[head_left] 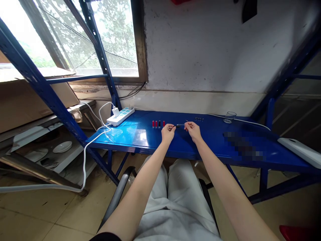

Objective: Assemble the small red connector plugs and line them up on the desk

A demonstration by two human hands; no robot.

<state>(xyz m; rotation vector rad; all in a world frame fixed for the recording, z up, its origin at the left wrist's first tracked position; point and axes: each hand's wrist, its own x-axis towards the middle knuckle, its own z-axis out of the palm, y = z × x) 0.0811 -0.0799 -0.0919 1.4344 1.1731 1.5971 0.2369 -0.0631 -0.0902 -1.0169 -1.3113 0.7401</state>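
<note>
My left hand (167,130) and my right hand (192,129) are stretched out over the blue shelf top (140,134), both with fingers pinched. Between them they hold a small dark thin piece (180,126), one hand at each end. Just left of my left hand stands a short row of small red and black caps (158,124). A row of tiny dark parts (199,118) lies behind my right hand.
A white power strip (120,116) with a plugged charger and white cable lies at the back left. A small glass (229,116) stands at the back right. A white flat object (299,150) rests at the right edge. Blue rack posts (42,87) frame the shelf.
</note>
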